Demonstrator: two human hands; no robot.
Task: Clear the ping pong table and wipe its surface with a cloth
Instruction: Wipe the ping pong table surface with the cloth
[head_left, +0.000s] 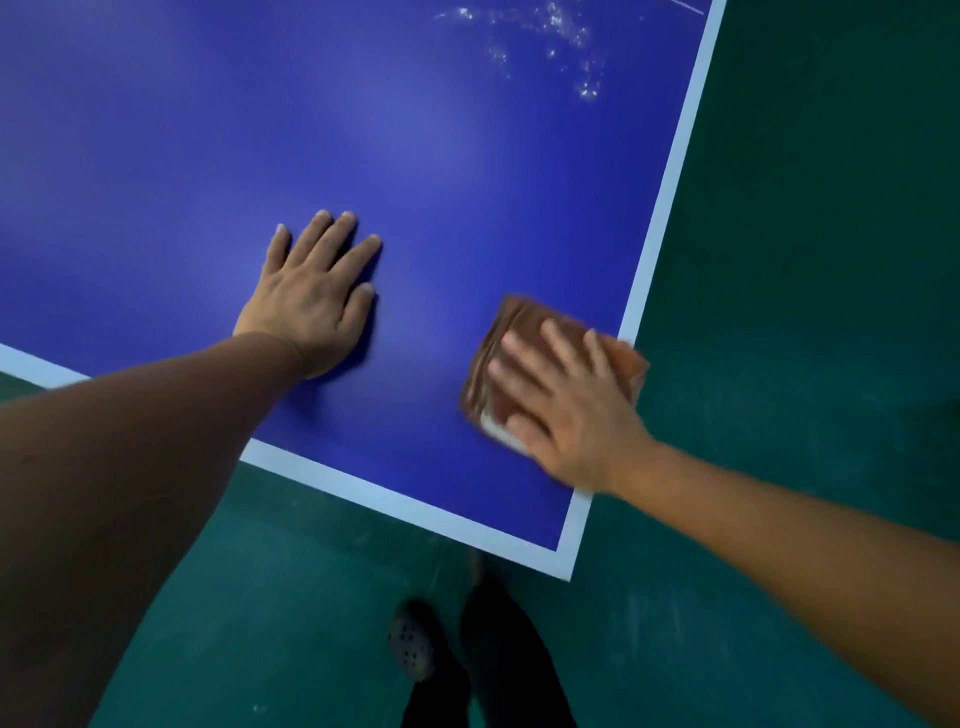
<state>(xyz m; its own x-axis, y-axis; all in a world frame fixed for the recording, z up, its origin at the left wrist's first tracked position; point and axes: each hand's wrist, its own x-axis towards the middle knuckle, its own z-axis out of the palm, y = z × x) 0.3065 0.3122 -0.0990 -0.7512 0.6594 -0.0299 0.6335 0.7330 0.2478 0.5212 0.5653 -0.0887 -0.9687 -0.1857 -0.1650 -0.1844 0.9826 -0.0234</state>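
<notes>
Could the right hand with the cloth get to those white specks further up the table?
Probably yes: nothing lies on the blue table between the right hand, pressing the cloth flat, and the white specks. They sit far up, so it may need a stretch or a step.

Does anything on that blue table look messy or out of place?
Yes: a patch of whitish specks sits on the blue ping pong table near its far right edge, well beyond the folded brown cloth pressed under the right hand. It looks like unwiped residue.
</notes>
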